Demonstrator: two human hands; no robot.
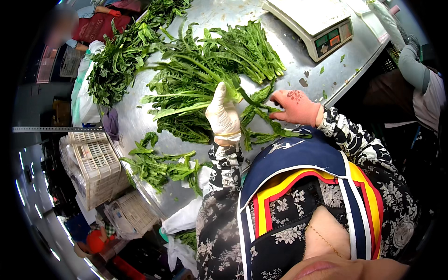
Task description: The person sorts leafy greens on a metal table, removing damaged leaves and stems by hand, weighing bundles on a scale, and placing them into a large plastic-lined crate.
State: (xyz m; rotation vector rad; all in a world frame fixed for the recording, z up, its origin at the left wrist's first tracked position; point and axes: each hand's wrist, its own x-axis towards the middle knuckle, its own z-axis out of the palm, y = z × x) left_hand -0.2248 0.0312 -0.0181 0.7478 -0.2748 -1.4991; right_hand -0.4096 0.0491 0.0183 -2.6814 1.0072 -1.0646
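My left hand (225, 117), in a white glove with a rubber band at the wrist, grips a bunch of long leafy greens (196, 71) by the pale stem end. The leaves fan out leftward over the metal table (131, 119). My right hand (297, 107) wears a pink knit glove with printed writing. Its thumb and fingers are apart, close to some loose drooping leaves (260, 113) beside the stem end. Whether the fingertips touch a leaf is hard to tell. A neat bundle of greens (250, 52) lies just beyond the held bunch.
A digital scale (315, 33) stands at the far right of the table. Darker greens (115, 66) pile up at the left edge, with scattered leaves (154, 164) nearer me. White plastic crates (96, 164) stack beside the table. Co-workers (101, 26) (425, 84) are on both sides.
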